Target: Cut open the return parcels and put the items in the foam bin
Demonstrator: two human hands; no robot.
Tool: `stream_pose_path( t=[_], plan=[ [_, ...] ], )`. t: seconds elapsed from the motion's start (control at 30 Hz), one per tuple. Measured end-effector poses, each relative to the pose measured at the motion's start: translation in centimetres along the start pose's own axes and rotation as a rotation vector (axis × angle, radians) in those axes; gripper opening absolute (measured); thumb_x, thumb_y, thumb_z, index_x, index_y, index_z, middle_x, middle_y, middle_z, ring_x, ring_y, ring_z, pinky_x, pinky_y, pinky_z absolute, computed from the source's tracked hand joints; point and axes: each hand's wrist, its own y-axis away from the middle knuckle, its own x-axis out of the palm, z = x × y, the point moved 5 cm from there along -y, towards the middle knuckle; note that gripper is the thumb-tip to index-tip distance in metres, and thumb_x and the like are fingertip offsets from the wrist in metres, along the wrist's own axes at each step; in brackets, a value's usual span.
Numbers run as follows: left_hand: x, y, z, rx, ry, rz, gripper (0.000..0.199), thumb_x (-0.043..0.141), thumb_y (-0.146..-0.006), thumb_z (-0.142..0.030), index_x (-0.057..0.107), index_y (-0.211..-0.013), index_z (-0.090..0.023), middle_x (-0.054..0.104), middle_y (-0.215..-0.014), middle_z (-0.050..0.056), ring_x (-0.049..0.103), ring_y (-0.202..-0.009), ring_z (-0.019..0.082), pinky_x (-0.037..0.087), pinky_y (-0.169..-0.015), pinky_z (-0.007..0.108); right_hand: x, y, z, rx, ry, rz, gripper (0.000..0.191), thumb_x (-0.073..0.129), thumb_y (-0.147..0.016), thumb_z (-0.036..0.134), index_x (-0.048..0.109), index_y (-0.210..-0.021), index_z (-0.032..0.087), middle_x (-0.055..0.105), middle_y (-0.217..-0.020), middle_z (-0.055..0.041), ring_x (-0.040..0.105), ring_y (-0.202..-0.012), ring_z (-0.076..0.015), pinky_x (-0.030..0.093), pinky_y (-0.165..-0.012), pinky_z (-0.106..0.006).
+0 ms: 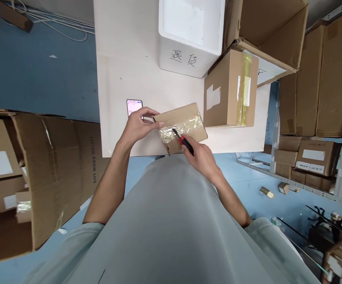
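A small cardboard box [180,114] with clear tape across its top lies tilted at the table's front edge. My left hand [139,125] grips its left end, with the thumb on top of the cardboard. In my right hand [199,156] is a red and black utility knife [186,144], its blade over the taped face near the middle. Whether the blade touches the tape I cannot tell. A phone [134,104] with a lit screen lies just beyond my left hand, which partly covers it.
On the white table [114,79] stand a white foam box [183,55], a taped carton [232,90] and a large open carton [274,27]. A big open box [52,169] with parcels is at the left. Shelves [310,157] hold boxes at the right.
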Motion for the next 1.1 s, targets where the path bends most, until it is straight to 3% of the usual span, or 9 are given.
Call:
stream_pose_path(
  t=[0.1,0.3,0.6,0.87,1.1],
  plan=[
    [-0.1,-0.2,0.2,0.000,0.006,0.002,0.047,0.097,-0.066,-0.050,0.078,-0.100,-0.022,0.078,-0.110,0.006,0.072,-0.106,0.027,0.066,-0.086,0.039,1.6,-0.4,2.2,-0.020,-0.013,0.093,0.045,0.044,-0.114,0.032,0.057,-0.157,0.028,0.084,-0.116,-0.0046,0.078,-0.097,-0.0285,0.053,-0.078,-0.031],
    [0.0,-0.5,1.0,0.040,0.021,-0.026,0.038,0.092,-0.070,-0.042,0.079,-0.099,-0.022,0.077,-0.107,0.006,0.071,-0.107,0.028,0.064,-0.085,0.039,2.3,-1.5,4.3,0.035,0.081,0.120,0.043,0.042,-0.116,0.030,0.057,-0.155,0.024,0.083,-0.114,-0.0073,0.077,-0.099,-0.0285,0.050,-0.076,-0.030],
    [-0.1,-0.5,1.5,0.041,0.060,-0.003,0.034,0.090,-0.071,-0.036,0.078,-0.100,-0.022,0.076,-0.108,0.005,0.070,-0.107,0.027,0.065,-0.089,0.041,3.2,-3.6,8.4,0.206,0.372,0.227,0.048,0.045,-0.112,0.017,0.049,-0.159,0.011,0.082,-0.112,-0.0189,0.079,-0.109,-0.0325,0.059,-0.084,-0.037],
    [0.2,-0.2,1.8,0.021,0.107,-0.040,0.034,0.089,-0.068,-0.037,0.078,-0.097,-0.023,0.078,-0.111,0.006,0.071,-0.103,0.026,0.065,-0.089,0.042,3.8,0.1,8.2,0.267,0.452,0.316,0.065,0.045,-0.102,0.001,0.041,-0.167,0.008,0.082,-0.102,-0.0204,0.082,-0.099,-0.0308,0.062,-0.083,-0.038],
    [0.0,-0.3,1.6,0.009,0.110,-0.013,0.036,0.090,-0.068,-0.043,0.078,-0.097,-0.024,0.078,-0.111,0.005,0.070,-0.104,0.026,0.063,-0.089,0.041,2.1,-0.9,8.6,0.250,0.385,0.301,0.055,0.042,-0.113,0.017,0.041,-0.168,0.014,0.083,-0.109,-0.0191,0.082,-0.103,-0.0335,0.061,-0.085,-0.041]
  ],
)
